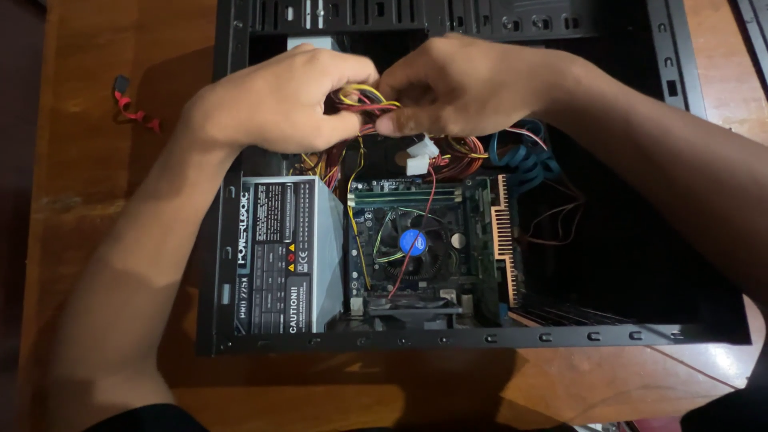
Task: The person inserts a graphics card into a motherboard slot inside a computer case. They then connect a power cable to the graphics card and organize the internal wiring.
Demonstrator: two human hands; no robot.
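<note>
Two hands at work: I see both meeting over the far half of the open computer case [240, 320], which lies on its side on a wooden table [80, 200].
Left hand [280, 100]: fingers curled shut around a bundle of yellow, red and black wires [364, 98], pinched at the thumb side.
Right hand [456, 84]: fingers closed on the same bundle, just beside the left hand; the two hands touch or nearly touch, I cannot tell which.
Wire bundle: held above the case interior, toward its far edge; strands trail down from it into the case.
White connectors [420, 156]: two plugs hang just below the hands, over the far edge of the motherboard.
Power supply [280, 256]: grey box with a labelled face, seated in the near-left corner of the case.
Motherboard [472, 232]: sits in the middle of the case, just right of the power supply.
Cooler fan [412, 242]: round, with a blue centre sticker, at the middle of the board; a red wire and a yellow wire cross it.
Blue cables [520, 156]: looped right of the board's far corner, under the right wrist.
Red tie [132, 108]: small loose piece on the table, well apart from the case, toward the far-left.
</note>
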